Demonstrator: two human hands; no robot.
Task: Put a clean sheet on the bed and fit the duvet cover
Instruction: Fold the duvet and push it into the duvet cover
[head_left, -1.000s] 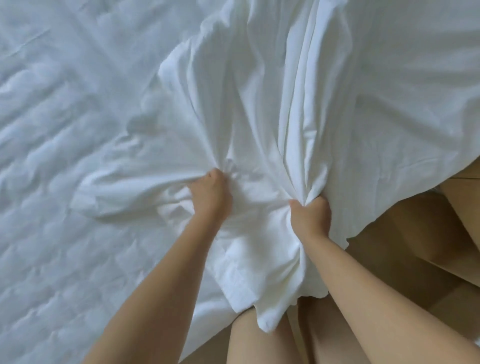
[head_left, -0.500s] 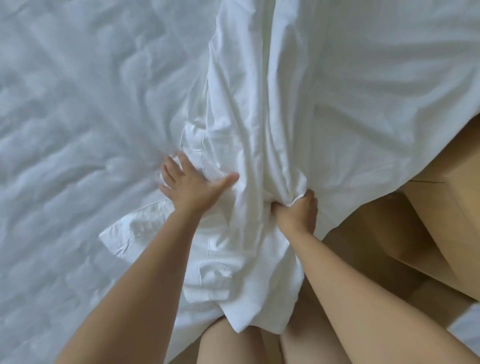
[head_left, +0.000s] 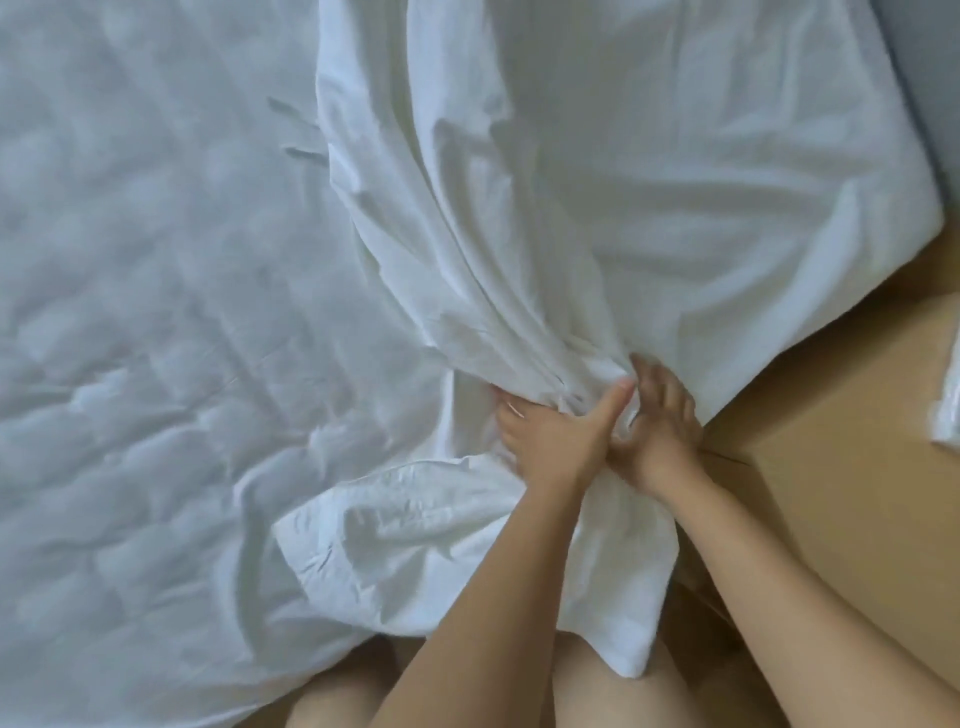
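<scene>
A smooth white sheet (head_left: 649, 182) lies over the right part of the bed and gathers into a bunch of folds near the bed's near edge. My right hand (head_left: 660, 431) is closed on that bunch. My left hand (head_left: 550, 441) sits right beside it, thumb against the right hand, fingers curled into the folds of the same cloth. A loose end of the sheet (head_left: 467, 535) hangs over the bed edge in front of my legs. The quilted white padding (head_left: 156, 364) covers the left of the bed.
A tan cardboard box (head_left: 852, 467) stands on the wooden floor just right of my hands. A bit of white cloth (head_left: 948, 415) lies on the box at the frame's right edge. A grey surface (head_left: 930, 78) borders the bed at top right.
My left hand let go of the cloth, spread open, then moved right beside my right hand onto the bunch. The sheet has been drawn rightward, baring more quilted padding.
</scene>
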